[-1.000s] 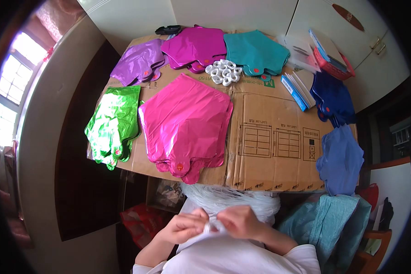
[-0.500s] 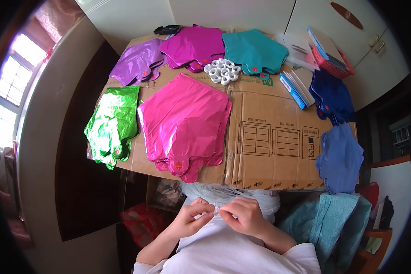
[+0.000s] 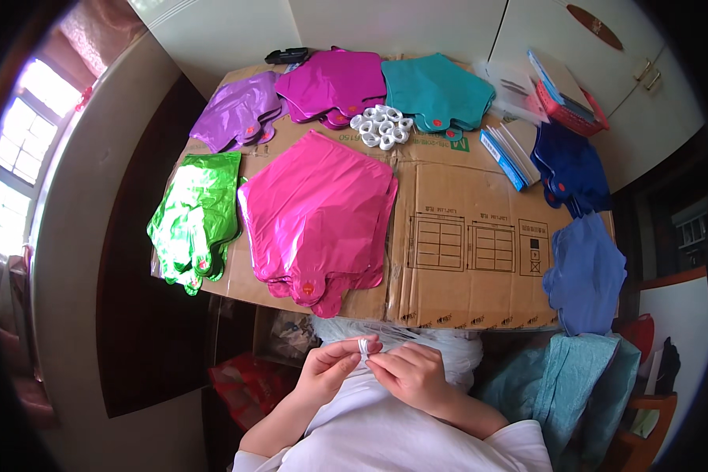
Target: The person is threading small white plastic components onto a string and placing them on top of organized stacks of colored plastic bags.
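In front of my chest, a small band of white string (image 3: pixel 363 346) loops around the fingers of my left hand (image 3: pixel 327 366). The fingertips of my right hand (image 3: pixel 411 373) pinch together against that string from the right side. On the table, several rolled white string rings (image 3: pixel 381 126) lie in a cluster. Nearest to my hands is a stack of shiny pink foil sheets (image 3: pixel 320 216) with scalloped lower edges, like flat foil balloons.
Cardboard (image 3: pixel 480 275) covers the table. Around its edge lie foil stacks in green (image 3: pixel 195 212), lilac (image 3: pixel 236 110), magenta (image 3: pixel 334 82), teal (image 3: pixel 439 90), navy (image 3: pixel 572 169) and blue (image 3: pixel 584 271). A red basket (image 3: pixel 574 116) stands at the back right. White film (image 3: pixel 456 346) hangs below the table.
My left fingers have turned upward, and the white string band around them now shows more plainly. My right hand has moved slightly left and down. The foil stacks have stayed put.
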{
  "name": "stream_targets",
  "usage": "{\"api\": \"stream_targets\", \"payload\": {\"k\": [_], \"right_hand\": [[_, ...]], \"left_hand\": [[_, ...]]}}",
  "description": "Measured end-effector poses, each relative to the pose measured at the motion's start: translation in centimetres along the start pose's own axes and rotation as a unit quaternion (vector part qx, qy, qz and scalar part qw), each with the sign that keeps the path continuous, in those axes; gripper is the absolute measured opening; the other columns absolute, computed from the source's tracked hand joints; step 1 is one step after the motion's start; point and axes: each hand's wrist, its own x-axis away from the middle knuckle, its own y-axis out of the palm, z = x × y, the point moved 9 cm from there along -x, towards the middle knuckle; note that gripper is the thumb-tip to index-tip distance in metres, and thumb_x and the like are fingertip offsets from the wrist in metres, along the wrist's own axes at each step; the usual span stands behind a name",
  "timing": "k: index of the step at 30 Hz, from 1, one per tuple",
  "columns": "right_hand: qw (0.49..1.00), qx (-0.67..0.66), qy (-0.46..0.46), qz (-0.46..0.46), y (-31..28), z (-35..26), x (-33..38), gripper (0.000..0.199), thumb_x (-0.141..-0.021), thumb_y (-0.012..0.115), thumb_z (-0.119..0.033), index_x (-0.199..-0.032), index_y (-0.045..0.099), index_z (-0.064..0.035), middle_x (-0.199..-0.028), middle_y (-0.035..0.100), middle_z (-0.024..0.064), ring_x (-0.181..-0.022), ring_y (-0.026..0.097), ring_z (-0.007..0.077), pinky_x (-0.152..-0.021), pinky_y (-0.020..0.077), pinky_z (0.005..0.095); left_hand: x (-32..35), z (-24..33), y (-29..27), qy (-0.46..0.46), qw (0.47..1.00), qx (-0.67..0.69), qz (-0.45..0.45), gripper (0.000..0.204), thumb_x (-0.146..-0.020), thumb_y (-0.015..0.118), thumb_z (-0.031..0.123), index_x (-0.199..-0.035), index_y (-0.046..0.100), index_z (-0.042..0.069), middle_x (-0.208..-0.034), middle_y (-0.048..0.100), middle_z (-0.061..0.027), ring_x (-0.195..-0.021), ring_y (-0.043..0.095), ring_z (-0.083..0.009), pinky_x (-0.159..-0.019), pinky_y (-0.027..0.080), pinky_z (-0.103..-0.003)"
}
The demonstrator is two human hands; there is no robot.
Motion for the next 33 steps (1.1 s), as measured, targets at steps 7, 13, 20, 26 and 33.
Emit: {"api": "stream_targets", "payload": {"k": [7,13,20,26,33], "right_hand": [[0.998,-0.059,-0.002,0.007,-1.0,0.7,-1.1,0.017,-0.066,0.075,-0.018,-0.068,0.060,-0.0112,-0.062,0.054,-0.0007,-0.055,0.052,0.0161,-0.050,0.0425,0.0283],[0.975,-0.197,0.064,-0.080,1.0,3.1,-1.6,0.014,-0.068,0.075,-0.016,-0.069,0.064,-0.0078,-0.060,0.057,0.0020,-0.054,0.053,0.0173,-0.049,0.0411,0.0275],[0.933,-0.305,0.177,-0.066,2.8,5.4,0.2,0.009,-0.074,0.068,-0.008,-0.083,0.066,-0.0057,-0.073,0.061,0.0070,-0.063,0.058,0.0191,-0.057,0.0454,0.0282],[0.975,-0.196,0.105,0.026,1.2,3.0,0.6,0.023,-0.074,0.061,0.002,-0.096,0.064,-0.0052,-0.081,0.062,0.0075,-0.069,0.058,0.0216,-0.063,0.0467,0.0292],[0.932,-0.309,0.148,-0.120,2.2,4.2,1.1,0.015,-0.079,0.067,-0.012,-0.087,0.065,0.0005,-0.077,0.060,0.0092,-0.066,0.058,0.0169,-0.060,0.0463,0.0264]], "left_hand": [[0.7,-2.1,-0.1,-0.098,0.994,-0.039,-0.013,0.018,-0.088,0.053,0.002,-0.103,0.058,-0.007,-0.100,0.061,-0.0074,-0.093,0.057,-0.0121,-0.083,0.045,-0.024],[0.5,-2.6,-0.2,-0.110,0.977,-0.172,-0.057,0.019,-0.085,0.059,0.003,-0.100,0.058,-0.007,-0.096,0.062,-0.0122,-0.092,0.058,-0.0168,-0.084,0.045,-0.029],[0.3,-2.4,-0.3,-0.102,0.991,0.085,0.003,0.011,-0.084,0.059,0.005,-0.093,0.059,-0.003,-0.095,0.060,-0.0104,-0.089,0.058,-0.0171,-0.084,0.044,-0.031],[-0.6,-1.5,-0.1,-0.027,0.992,0.121,-0.030,0.010,-0.088,0.052,0.006,-0.096,0.056,0.000,-0.096,0.056,-0.0080,-0.095,0.053,-0.0148,-0.086,0.040,-0.029],[0.0,-0.9,0.6,-0.033,0.995,-0.016,-0.091,0.010,-0.088,0.050,0.005,-0.094,0.057,0.000,-0.093,0.056,-0.0055,-0.093,0.051,-0.0160,-0.085,0.039,-0.029]]}}
